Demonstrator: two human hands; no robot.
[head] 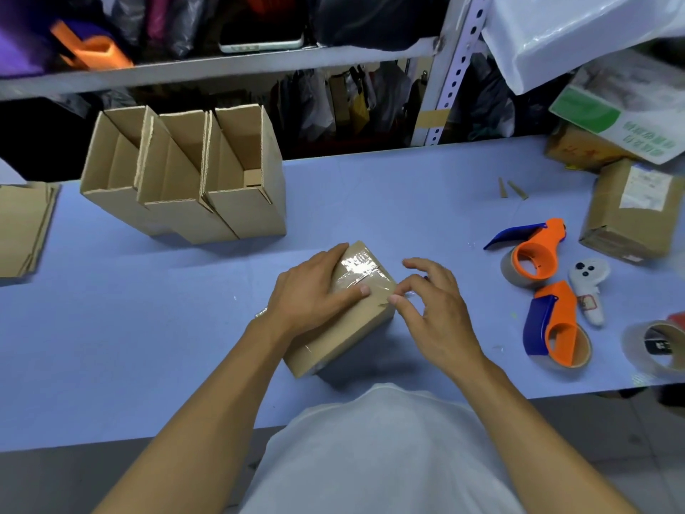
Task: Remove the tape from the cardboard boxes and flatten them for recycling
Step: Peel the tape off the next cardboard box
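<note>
Picking at the tape: right thumb (393,299) and forefinger set at the right-hand corner of the small box (344,313), apparently nipping a lifted edge of the clear tape (357,270), though too glossy and small to say for sure that anything is caught; other fingers of the right hand (432,309) spread loose and lifted above the blue table (148,346). Left hand (315,291) laid flat over the box top, fingers straight, thumb along the near edge, pressing it still. Box closed, taped across the top, sitting at the middle of the table just in front of the body. Peeling step, then, barely begun; flattening not yet reached. Next move likely calls for a firm pinch on the free end and a steady pull along the seam, left hand holding down. Farther out: three open boxes (192,179) standing far left, flattened cardboard (22,224) at the left edge, two orange tape dispensers (533,254) on the right.
</note>
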